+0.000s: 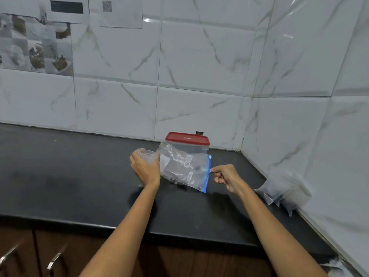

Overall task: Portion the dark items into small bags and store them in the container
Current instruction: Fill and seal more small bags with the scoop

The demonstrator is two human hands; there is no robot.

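A clear zip bag (pixel 183 168) with a blue zip strip and a few dark items inside hangs just above the black counter (pixel 79 176). My left hand (pixel 144 169) grips the bag's left end together with bunched clear plastic. My right hand (pixel 225 175) pinches the white slider at the blue strip on the bag's right edge. Behind the bag stands a clear container with a red lid (pixel 187 138), closed, against the tiled wall.
Filled small clear bags of dark items (pixel 283 191) lean against the right wall on the counter. More plastic (pixel 331 264) lies at the counter's front right corner. Cabinet doors with metal handles (pixel 55 260) are below the counter edge.
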